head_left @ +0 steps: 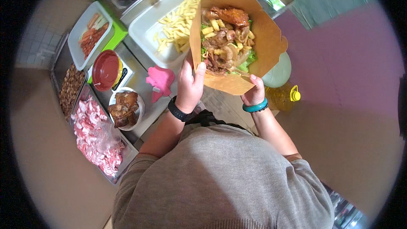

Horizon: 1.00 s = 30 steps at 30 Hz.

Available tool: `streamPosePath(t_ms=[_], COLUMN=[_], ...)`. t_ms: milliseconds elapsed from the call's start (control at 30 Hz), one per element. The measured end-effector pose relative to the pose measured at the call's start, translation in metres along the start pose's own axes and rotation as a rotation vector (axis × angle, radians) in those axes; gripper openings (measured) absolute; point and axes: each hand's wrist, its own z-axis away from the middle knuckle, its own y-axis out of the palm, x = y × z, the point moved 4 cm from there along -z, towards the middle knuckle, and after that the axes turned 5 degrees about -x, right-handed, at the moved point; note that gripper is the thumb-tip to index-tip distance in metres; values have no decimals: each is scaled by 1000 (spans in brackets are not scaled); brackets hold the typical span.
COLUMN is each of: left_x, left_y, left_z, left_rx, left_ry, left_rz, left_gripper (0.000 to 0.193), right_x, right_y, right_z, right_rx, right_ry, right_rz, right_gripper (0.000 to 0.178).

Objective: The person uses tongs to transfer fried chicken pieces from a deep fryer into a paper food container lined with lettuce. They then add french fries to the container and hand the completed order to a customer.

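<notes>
Between my two hands I hold up an open brown paper takeaway box (265,31) with its flaps raised. Inside lie a browned chicken drumstick (231,16), cooked meat slices with onion (224,44), several fries and green lettuce (249,60). My left hand (190,82), a black watch on its wrist, grips the box's lower left corner with the thumb on the near wall. On the lower right corner, my right hand (254,91) is closed, its wrist in a turquoise bangle and a dark bead bracelet. Fingers beneath the box are hidden.
Left of the box sits a white tub of fries (146,27). Further left are a tray of sausages (91,38), a red bowl (105,70), a bowl of browned meat (125,109), raw meat slices (95,135) and a pink cloth-like item (160,80). An oil bottle (282,97) stands right.
</notes>
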Motion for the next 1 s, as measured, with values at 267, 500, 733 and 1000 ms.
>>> streamPosePath(t_ms=[267,500,733,1000], left_x=[15,-2,-34,-53], left_y=[71,136,188,240], left_z=[70,162,217,262], left_rx=[281,404,704,1204], left_ry=[-438,-650,-532,-658], left_rz=[718,769,654,646], left_gripper=[37,38,37,66], right_x=[75,203,184,166], right_y=[-36,26,-6,-79], right_z=[85,229,207,260], right_rx=[-33,-280,206,-49], right_ry=[-100,-1096,-381,-575], right_rz=[393,1444,2236,2316], right_gripper=[81,22,11,12])
